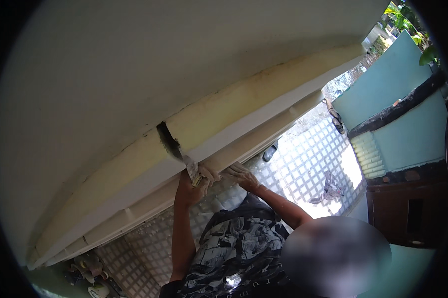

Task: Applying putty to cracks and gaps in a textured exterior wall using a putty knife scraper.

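Observation:
My left hand [200, 184] is closed around a putty knife [190, 168] with a pale, smeared blade. The blade points up at the lower end of a dark slot [169, 140] cut into the yellowish band [224, 116] of the wall. Pale paste coats the fingers of my left hand. To its right, my right hand [241, 177] is also smeared with pale paste; its fingers look stretched out along the lower edge of the white ledge [263, 119]. Whether they press on the ledge or just lie close to it, I cannot tell.
Sunlit checked tiles [303, 164] cover the floor below. A dark shoe [270, 152], sandals [335, 119] and a crumpled cloth [328, 188] lie there. Light green walls [398, 74] and a brown door [407, 213] stand at right. Several objects [92, 273] sit at lower left.

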`<state>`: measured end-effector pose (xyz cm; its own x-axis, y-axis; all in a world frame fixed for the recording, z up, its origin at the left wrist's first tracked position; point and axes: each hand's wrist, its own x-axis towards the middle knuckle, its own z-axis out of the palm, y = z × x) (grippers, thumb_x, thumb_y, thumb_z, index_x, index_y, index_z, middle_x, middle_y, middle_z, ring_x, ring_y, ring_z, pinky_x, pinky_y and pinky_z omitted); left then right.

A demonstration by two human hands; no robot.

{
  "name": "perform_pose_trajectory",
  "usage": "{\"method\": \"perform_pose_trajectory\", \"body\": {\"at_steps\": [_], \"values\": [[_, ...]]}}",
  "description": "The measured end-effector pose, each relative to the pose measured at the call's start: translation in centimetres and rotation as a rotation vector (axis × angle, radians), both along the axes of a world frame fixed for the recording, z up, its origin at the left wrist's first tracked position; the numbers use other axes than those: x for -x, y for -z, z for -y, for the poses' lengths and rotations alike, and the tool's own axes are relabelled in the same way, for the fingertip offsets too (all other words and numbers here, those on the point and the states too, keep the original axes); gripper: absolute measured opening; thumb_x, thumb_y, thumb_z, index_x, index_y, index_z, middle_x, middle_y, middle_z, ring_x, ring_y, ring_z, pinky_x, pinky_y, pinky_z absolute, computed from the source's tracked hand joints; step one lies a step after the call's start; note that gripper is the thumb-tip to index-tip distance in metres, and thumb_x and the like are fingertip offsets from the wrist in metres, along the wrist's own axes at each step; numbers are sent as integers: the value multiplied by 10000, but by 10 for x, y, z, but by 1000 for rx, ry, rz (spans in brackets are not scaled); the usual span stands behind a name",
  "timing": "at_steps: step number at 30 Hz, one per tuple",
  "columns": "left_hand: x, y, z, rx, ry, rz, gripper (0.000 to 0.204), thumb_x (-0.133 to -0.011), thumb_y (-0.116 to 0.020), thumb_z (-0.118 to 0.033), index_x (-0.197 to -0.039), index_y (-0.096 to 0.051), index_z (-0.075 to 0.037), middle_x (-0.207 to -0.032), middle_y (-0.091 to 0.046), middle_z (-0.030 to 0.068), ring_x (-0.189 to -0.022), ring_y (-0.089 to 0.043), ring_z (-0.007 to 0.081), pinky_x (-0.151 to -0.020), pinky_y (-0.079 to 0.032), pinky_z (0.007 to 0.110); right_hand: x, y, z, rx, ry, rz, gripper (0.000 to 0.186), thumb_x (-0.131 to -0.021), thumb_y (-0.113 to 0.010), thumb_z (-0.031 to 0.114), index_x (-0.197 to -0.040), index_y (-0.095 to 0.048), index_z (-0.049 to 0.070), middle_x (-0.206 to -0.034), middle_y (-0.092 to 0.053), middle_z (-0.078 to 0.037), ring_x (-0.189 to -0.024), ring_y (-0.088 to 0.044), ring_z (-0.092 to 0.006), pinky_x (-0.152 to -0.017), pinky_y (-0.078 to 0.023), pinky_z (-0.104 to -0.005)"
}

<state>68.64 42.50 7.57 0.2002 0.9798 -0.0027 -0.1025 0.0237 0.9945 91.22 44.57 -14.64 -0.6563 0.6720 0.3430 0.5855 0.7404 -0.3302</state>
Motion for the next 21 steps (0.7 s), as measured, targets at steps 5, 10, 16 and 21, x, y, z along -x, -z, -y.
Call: {"method": "perform_pose_trajectory", "body": {"at_steps": [5,10,16,21], "values": [[-1,-1,0,-12,51,5,159,-739,-431,122,-718,-507,-17,-785,-623,127,-583,-499,112,-474,-406,245,-114,7,-56,80,876,27,500,-746,-467,-81,-1214,-553,72,-1228,-542,-132,-1180,-471,-338,-990,-406,-390],[-2,2,-1,-29,13,20,161,-754,-433,119,-729,-512,-19,-787,-625,130,-585,-504,114,-495,-413,241,-113,24,-53,-60,693,-99,504,-753,-467,-67,-1236,-542,56,-1257,-543,-139,-1187,-494,-300,-964,-432,-366],[-2,5,1,54,0,9,157,-747,-442,115,-735,-520,-21,-793,-627,133,-600,-533,121,-514,-435,238,-92,22,-39,110,148,121,436,-832,-491,74,-1264,-519,126,-1336,-494,-40,-1241,-461,-218,-1068,-351,-329],[-5,14,0,14,-56,-10,139,-737,-456,105,-723,-519,-19,-781,-623,125,-567,-516,103,-477,-415,214,-127,17,-72,75,165,-1,497,-771,-498,30,-1259,-529,119,-1307,-526,-46,-1262,-434,-218,-1093,-311,-361]]}}
